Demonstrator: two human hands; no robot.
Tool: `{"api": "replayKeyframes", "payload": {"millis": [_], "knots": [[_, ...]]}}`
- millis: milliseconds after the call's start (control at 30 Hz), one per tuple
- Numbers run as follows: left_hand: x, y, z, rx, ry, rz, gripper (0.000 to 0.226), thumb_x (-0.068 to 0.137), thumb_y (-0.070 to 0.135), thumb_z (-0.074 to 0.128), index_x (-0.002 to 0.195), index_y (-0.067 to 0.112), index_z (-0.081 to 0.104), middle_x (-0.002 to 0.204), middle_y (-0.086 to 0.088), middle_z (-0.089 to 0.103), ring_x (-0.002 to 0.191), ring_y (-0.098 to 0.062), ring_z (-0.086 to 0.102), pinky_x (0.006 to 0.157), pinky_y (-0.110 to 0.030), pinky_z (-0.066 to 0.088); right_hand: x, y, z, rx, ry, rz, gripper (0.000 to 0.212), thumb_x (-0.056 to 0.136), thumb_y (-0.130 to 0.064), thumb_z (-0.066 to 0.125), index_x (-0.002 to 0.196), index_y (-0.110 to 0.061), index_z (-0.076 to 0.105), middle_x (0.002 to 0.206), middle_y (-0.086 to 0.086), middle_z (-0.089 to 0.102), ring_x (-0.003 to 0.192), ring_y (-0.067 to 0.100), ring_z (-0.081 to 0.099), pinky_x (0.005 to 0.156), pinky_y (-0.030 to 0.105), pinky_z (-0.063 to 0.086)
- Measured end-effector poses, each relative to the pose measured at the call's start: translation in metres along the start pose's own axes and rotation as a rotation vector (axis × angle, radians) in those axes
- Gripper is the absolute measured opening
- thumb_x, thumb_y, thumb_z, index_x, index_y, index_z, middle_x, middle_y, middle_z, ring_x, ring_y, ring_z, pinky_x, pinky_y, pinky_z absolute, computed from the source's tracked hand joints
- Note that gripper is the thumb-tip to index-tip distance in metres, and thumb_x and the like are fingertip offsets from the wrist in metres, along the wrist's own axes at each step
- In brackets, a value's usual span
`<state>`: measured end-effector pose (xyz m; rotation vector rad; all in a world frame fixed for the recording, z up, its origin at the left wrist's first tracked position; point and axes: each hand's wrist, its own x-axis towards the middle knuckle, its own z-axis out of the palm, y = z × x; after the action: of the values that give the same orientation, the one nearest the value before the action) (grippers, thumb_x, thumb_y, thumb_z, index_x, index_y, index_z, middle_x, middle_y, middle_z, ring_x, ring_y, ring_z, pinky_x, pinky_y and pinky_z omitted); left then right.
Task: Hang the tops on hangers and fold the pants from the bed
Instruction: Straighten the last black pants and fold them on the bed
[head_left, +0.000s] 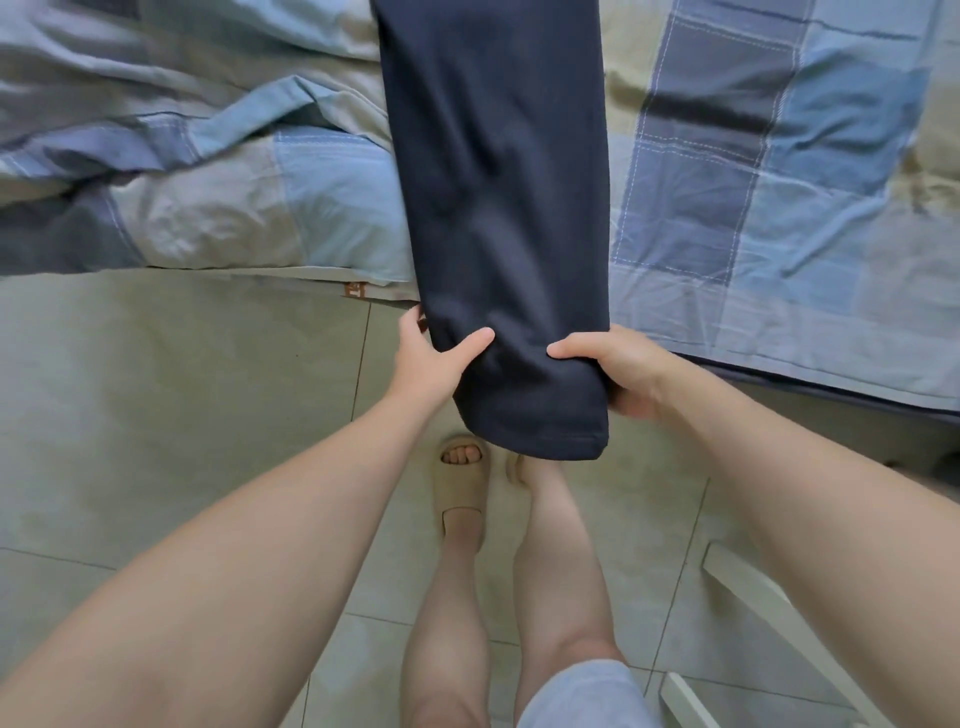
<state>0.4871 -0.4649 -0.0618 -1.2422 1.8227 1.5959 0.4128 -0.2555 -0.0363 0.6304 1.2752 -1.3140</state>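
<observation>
Nearest the viewer, the person's bare legs stand on a pale grey-green tiled floor (156, 415), below pale blue shorts (582, 696); one foot wears a beige open-toed slide sandal (462, 488), while the other foot is partly hidden by hanging cloth. A white painted bar of some furniture (753, 592) crosses the floor at the lower right; what it belongs to cannot be told. Both forearms reach forward. The left hand (431, 364) grips the left edge of a pair of dark navy cloth pants (498, 208), thumb laid across the top face and fingers curled behind the edge. The right hand (618, 374) grips the right edge in the same way, thumb on top and fingers under the cloth. The pants form one long, narrow length: the stitched hem end hangs past the bed's edge above the feet, and the rest runs away across the bed out of the top of the view. Under them lies a bed cover checked in blue, grey and beige (753, 182), smooth at the right, and a rumpled quilt of the same check (156, 104) is heaped at the far left.
</observation>
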Motion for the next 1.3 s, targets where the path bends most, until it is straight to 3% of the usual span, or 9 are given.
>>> {"api": "replayKeyframes", "payload": {"millis": [100,267,400,567,667,833,967,1067,1300], "knots": [[-0.02,0.009,-0.011,-0.078,-0.097,-0.104,0.089,0.08,0.051,0.079,0.151,0.019,0.035,0.145,0.007,0.051,0.126,-0.008,0.052,0.101,-0.023,0.041,-0.034,-0.001,0.008,0.106,-0.069,0.049,0.015,0.076,-0.013,0.076,0.088,-0.016,0.083,0.11,0.006,0.076,0.096,0.021,0.075,0.07,0.03,0.06],[-0.066,0.026,-0.029,-0.154,-0.36,-0.296,0.076,0.075,0.082,0.056,0.135,0.038,0.047,0.145,0.009,0.054,0.132,-0.007,0.044,0.116,-0.046,0.018,-0.092,-0.005,0.03,0.176,-0.135,0.085,0.02,0.074,-0.019,0.074,0.091,-0.015,0.082,0.105,0.006,0.076,0.09,0.023,0.075,0.072,0.032,0.06],[-0.114,0.049,-0.043,-0.301,-0.386,-0.305,0.084,0.075,0.087,0.049,0.146,0.042,0.045,0.15,0.008,0.051,0.146,-0.012,0.034,0.122,-0.048,0.016,-0.147,-0.014,0.062,0.216,-0.175,0.015,0.023,0.072,-0.021,0.07,0.092,-0.013,0.08,0.098,0.004,0.076,0.087,0.023,0.074,0.074,0.03,0.059],[-0.185,0.081,-0.06,-0.635,-0.528,-0.406,0.084,0.073,0.083,0.06,0.128,0.02,0.069,0.13,-0.009,0.068,0.117,-0.029,0.067,0.101,-0.046,0.051,-0.226,-0.025,0.109,0.282,-0.117,-0.09,0.019,0.078,-0.02,0.061,0.075,-0.014,0.079,0.084,0.004,0.075,0.071,0.019,0.073,0.058,0.024,0.056],[-0.222,0.096,-0.07,-0.754,-0.553,-0.394,0.075,0.078,0.078,0.061,0.114,0.014,0.077,0.125,-0.013,0.07,0.11,-0.032,0.069,0.082,-0.043,0.06,-0.266,-0.021,0.133,0.268,-0.032,-0.124,0.022,0.088,-0.014,0.054,0.088,-0.01,0.076,0.085,0.007,0.075,0.067,0.021,0.072,0.054,0.025,0.055],[-0.271,0.105,-0.093,-0.755,-0.478,-0.303,0.048,0.088,0.049,0.069,0.113,0.01,0.074,0.117,-0.011,0.073,0.096,-0.029,0.074,0.067,-0.035,0.061,-0.319,-0.007,0.158,0.25,0.148,-0.194,0.018,0.087,-0.007,0.058,0.101,-0.008,0.069,0.09,0.008,0.074,0.07,0.022,0.071,0.06,0.028,0.058],[-0.3,0.096,-0.119,-0.637,-0.385,-0.3,0.024,0.091,0.03,0.07,0.107,0.012,0.067,0.09,-0.002,0.076,0.069,-0.016,0.07,0.061,-0.025,0.055,-0.346,0.011,0.16,0.254,0.329,-0.243,0.032,0.085,-0.009,0.069,0.117,-0.005,0.066,0.112,0.011,0.074,0.101,0.031,0.071,0.097,0.047,0.055],[-0.318,0.084,-0.133,-0.435,-0.292,-0.303,0.023,0.093,0.023,0.069,0.111,0.01,0.064,0.082,-0.003,0.074,0.059,-0.015,0.069,0.052,-0.023,0.053,-0.358,0.026,0.151,0.226,0.408,-0.261,0.034,0.083,-0.017,0.077,0.115,-0.008,0.068,0.112,0.01,0.074,0.102,0.03,0.072,0.092,0.046,0.058],[-0.358,0.047,-0.134,-0.251,-0.079,-0.247,0.031,0.097,0.025,0.066,0.121,0.006,0.061,0.103,-0.006,0.072,0.083,-0.022,0.07,0.055,-0.028,0.054,-0.361,0.077,0.129,0.087,0.42,-0.232,0.028,0.086,-0.027,0.076,0.111,-0.016,0.069,0.111,0.006,0.074,0.106,0.029,0.069,0.089,0.041,0.056]]}}
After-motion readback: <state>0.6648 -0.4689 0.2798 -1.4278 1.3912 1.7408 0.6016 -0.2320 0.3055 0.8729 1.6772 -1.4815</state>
